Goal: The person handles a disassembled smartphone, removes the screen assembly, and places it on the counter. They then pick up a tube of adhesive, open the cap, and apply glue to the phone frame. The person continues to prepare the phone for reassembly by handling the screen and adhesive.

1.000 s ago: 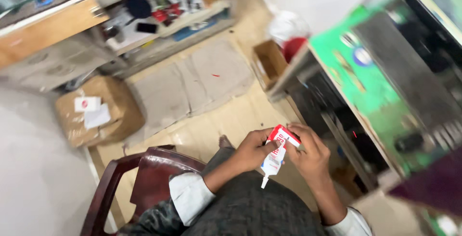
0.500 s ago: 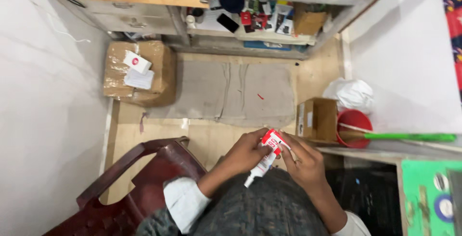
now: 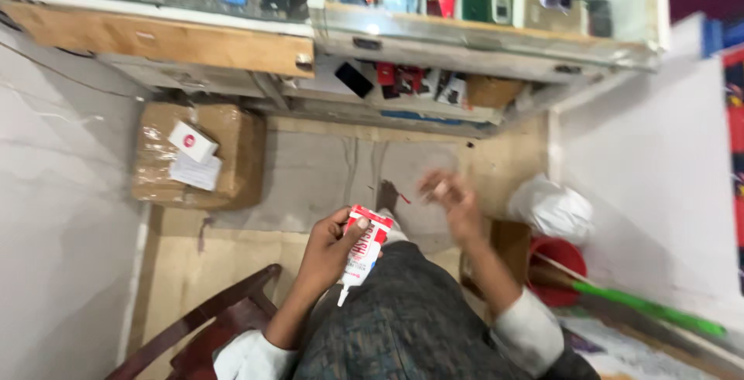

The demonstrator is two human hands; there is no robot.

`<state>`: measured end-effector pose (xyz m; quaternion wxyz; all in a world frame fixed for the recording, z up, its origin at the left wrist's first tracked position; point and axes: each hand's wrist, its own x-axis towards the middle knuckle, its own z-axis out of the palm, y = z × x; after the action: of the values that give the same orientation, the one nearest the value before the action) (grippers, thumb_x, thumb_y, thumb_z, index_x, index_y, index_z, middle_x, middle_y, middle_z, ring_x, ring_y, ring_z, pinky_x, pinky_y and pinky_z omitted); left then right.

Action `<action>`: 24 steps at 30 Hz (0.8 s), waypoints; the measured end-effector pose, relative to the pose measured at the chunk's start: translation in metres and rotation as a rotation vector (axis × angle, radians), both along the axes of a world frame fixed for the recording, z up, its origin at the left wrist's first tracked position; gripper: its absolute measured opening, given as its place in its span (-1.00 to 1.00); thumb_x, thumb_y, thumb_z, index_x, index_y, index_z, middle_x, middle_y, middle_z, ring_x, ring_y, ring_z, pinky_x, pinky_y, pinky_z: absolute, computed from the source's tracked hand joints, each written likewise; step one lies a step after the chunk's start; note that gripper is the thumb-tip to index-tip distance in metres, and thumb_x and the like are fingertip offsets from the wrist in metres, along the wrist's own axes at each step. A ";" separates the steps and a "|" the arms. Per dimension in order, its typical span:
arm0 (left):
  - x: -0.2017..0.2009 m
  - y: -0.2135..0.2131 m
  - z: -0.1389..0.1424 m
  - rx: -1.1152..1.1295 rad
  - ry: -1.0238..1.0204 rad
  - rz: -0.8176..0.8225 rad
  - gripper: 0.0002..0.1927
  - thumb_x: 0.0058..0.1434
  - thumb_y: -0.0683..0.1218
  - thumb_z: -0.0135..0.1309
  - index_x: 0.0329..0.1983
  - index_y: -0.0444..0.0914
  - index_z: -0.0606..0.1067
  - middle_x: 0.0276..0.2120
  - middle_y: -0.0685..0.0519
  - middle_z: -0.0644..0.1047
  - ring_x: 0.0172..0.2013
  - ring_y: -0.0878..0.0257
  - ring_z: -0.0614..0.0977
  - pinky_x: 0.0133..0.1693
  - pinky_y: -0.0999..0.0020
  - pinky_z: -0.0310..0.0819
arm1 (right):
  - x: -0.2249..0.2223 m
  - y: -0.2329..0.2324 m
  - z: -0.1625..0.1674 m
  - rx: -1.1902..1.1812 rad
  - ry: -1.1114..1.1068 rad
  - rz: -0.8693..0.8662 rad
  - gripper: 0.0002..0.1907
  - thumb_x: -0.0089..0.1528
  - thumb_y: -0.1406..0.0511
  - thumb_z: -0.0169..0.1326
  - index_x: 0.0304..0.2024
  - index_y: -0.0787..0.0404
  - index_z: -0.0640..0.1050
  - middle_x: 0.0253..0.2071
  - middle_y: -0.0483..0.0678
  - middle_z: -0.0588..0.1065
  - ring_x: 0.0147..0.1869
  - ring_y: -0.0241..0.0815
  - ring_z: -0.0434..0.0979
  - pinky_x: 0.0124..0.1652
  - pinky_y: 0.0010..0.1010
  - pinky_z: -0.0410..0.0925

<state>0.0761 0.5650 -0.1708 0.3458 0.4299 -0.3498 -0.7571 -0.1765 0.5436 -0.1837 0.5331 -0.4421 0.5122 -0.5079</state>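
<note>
The left hand is wrapped around a red and white glue tube, fingers and thumb clamped on its upper body, and holds it above the person's lap over dark patterned trousers. The tube's long axis runs steeply, tilted a little from upright: its flat red crimped end points up and slightly right, away from the person, while its narrow white nozzle points down and slightly left, toward the lap. The right hand is lifted well apart from the tube, out over the floor; it is blurred, its fingers look loosely spread, and whether it pinches something small cannot be told. A dark red chair stands at the person's left. On the floor ahead lies a grey mat, with a taped cardboard box to its left carrying a small white box. A red bucket with a green handle sits at right.
</note>
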 end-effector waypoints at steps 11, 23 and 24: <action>-0.027 -0.167 0.039 0.031 0.001 0.166 -0.64 0.41 0.04 -0.09 -0.05 -0.37 0.49 -0.29 -0.16 0.69 -0.40 0.13 0.75 -0.33 0.31 0.67 | -0.132 -0.296 -0.060 -0.156 -1.046 -0.062 -0.33 0.26 -0.27 0.09 -0.39 0.20 0.51 -0.14 -0.10 0.51 0.34 -0.05 0.45 0.48 0.05 0.22; -0.031 -0.366 0.054 0.030 0.162 -0.280 -0.67 0.45 0.00 -0.07 0.00 -0.37 0.49 -0.26 -0.10 0.67 -0.36 0.19 0.74 -0.30 0.33 0.67 | -0.074 -0.306 -0.058 0.244 -0.957 -0.726 -0.25 0.28 -0.25 -0.05 0.33 0.04 0.38 0.25 -0.04 0.45 0.23 0.00 0.43 0.20 -0.09 0.29; -0.036 -0.383 0.053 -0.009 0.166 -0.306 -0.66 0.46 0.01 -0.07 0.01 -0.37 0.49 -0.26 -0.09 0.67 -0.36 0.20 0.73 -0.30 0.34 0.67 | -0.073 -0.310 -0.058 0.254 -1.011 -0.748 -0.21 0.28 -0.27 -0.08 0.33 0.07 0.39 0.25 -0.02 0.46 0.22 0.01 0.44 0.18 -0.10 0.29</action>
<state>0.0405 0.1820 -0.1173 0.2561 0.3061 -0.3846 -0.8324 -0.2492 0.2337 -0.2419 0.5440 0.1270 0.3735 -0.7406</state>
